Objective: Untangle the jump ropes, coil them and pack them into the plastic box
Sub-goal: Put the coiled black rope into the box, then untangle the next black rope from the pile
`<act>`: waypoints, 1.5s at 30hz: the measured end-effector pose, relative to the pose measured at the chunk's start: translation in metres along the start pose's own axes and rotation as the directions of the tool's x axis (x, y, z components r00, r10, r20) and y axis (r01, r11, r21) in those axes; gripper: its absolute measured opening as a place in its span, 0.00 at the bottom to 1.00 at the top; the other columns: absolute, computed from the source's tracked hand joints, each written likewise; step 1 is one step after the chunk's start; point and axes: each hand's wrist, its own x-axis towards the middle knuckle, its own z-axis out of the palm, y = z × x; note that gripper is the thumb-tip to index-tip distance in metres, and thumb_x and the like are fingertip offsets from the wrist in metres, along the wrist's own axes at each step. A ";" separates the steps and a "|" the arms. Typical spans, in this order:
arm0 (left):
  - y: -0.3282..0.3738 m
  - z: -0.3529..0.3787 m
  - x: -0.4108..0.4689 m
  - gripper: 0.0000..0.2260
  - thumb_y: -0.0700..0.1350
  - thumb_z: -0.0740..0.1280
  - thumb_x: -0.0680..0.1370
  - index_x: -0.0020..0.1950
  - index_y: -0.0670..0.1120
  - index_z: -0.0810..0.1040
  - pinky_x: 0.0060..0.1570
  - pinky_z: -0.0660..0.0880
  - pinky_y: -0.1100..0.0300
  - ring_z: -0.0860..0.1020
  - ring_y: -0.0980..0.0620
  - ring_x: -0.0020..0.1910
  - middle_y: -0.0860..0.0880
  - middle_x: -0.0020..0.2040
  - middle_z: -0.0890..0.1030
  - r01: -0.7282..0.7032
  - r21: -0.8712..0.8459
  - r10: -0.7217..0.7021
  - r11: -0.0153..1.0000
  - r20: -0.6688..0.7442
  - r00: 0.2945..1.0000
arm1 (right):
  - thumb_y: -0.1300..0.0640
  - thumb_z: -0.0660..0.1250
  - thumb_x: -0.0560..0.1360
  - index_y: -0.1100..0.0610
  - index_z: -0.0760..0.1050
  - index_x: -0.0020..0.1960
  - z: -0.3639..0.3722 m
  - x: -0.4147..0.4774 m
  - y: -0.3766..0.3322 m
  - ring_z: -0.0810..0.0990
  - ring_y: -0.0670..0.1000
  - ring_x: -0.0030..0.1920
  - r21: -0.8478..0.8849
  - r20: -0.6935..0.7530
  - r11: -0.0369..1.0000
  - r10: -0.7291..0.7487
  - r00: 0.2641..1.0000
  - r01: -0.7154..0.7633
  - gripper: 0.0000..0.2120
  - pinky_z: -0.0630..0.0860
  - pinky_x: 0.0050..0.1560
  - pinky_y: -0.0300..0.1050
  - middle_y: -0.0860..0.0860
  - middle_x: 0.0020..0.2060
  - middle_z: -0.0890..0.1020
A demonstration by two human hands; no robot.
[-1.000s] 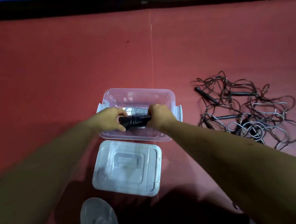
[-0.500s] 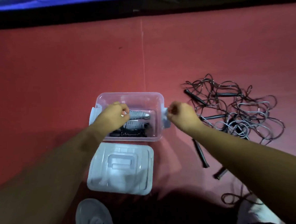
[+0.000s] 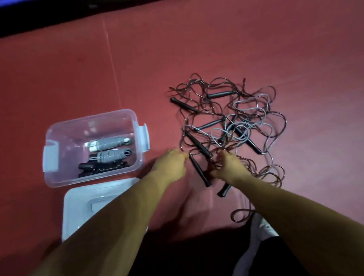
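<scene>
Both forearms reach to the 7 o'clock edge of the tangle (image 3: 210, 124). The right hand (image 3: 229, 167) curls its grip round some of it; the left hand (image 3: 174, 165) curls beside a handle (image 3: 199, 170), hold unclear. The box (image 3: 90, 176) sits at the tangle's 9 o'clock.

Floor (image 3: 193, 42): bare and passable beyond and left of everything. Plastic box (image 3: 50, 132): open on top; coiled ropes (image 3: 110, 151) fill its near right part, far left part free. Lid (image 3: 75, 211): flat, just before box. Rope tangle (image 3: 228, 122): covers floor at right.
</scene>
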 end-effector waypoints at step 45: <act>0.076 -0.309 -0.297 0.09 0.47 0.59 0.82 0.44 0.46 0.73 0.18 0.53 0.67 0.59 0.59 0.20 0.53 0.28 0.66 -0.455 -0.879 -0.125 -0.139 -0.441 0.889 | 0.51 0.59 0.83 0.59 0.76 0.43 -0.175 -0.217 -0.106 0.71 0.52 0.33 0.334 -0.178 0.851 -0.365 0.914 0.405 0.16 0.71 0.35 0.48 0.50 0.30 0.72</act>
